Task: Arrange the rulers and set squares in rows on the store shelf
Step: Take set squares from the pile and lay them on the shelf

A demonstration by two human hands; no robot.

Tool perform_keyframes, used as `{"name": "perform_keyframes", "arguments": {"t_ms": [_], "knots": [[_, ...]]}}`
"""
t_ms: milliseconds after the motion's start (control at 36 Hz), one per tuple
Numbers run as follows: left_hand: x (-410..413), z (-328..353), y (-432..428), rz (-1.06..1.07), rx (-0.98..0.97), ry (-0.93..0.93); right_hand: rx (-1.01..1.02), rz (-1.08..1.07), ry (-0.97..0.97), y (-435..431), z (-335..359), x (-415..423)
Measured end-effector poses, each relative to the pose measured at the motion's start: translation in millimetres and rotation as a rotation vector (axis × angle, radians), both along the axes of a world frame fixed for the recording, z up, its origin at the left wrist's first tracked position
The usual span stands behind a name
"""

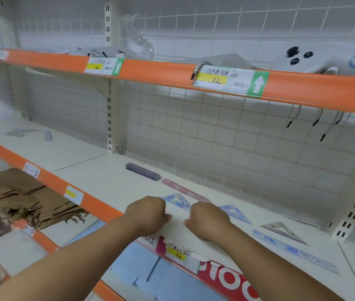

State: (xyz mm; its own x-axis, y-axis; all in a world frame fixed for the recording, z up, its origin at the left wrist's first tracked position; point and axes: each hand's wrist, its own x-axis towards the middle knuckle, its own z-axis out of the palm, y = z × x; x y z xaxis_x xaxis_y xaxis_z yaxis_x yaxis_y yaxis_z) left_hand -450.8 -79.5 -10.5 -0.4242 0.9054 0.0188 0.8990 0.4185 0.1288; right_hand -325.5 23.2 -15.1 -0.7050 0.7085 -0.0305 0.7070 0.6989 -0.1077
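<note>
Hands: your left hand (148,213) and right hand (208,220) rest on the near edge of the shelf (107,187). They are close together but apart, fingers curled. Cannot tell whether they pinch anything; the view is blurred. The blue set square (177,200) lies just beyond them and the pink ruler (185,191) farther back. Risk: your knuckles nudge the set square askew and spoil the row.

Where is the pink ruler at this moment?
In the head view, centre frame, the pink ruler lies flat on the middle shelf, in line with the purple box on its left and behind the nearest blue set square.
</note>
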Motion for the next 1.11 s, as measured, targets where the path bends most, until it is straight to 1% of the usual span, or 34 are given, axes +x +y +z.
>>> {"name": "perform_keyframes", "arguments": {"t_ms": [194, 361, 694, 889, 1111], "knots": [[-59.3, 6.4, -39.2, 0.018, 0.042, 0.01, 0.004, 0.044, 0.032, -32.0, 7.7, -66.2], [-127.5, 13.0, -90.0, 0.041, 0.028, 0.019, 0.013, 0.068, 0.058, -81.3, 10.0, -142.7], [-255.8, 6.7, -187.6, 0.121, 0.023, -0.016, -0.023, 0.173, 0.035, -169.6, 2.7, -283.7], [-305.9, 8.3, -228.3, 0.217, 0.036, -0.004, -0.003, 0.288, 0.011, -202.0, 2.6, -351.6], [-365.2, 2.0, -244.2, 0.372, 0.025, -0.037, 0.006, 0.402, -0.023, -221.2, 1.3, -423.8]]}}
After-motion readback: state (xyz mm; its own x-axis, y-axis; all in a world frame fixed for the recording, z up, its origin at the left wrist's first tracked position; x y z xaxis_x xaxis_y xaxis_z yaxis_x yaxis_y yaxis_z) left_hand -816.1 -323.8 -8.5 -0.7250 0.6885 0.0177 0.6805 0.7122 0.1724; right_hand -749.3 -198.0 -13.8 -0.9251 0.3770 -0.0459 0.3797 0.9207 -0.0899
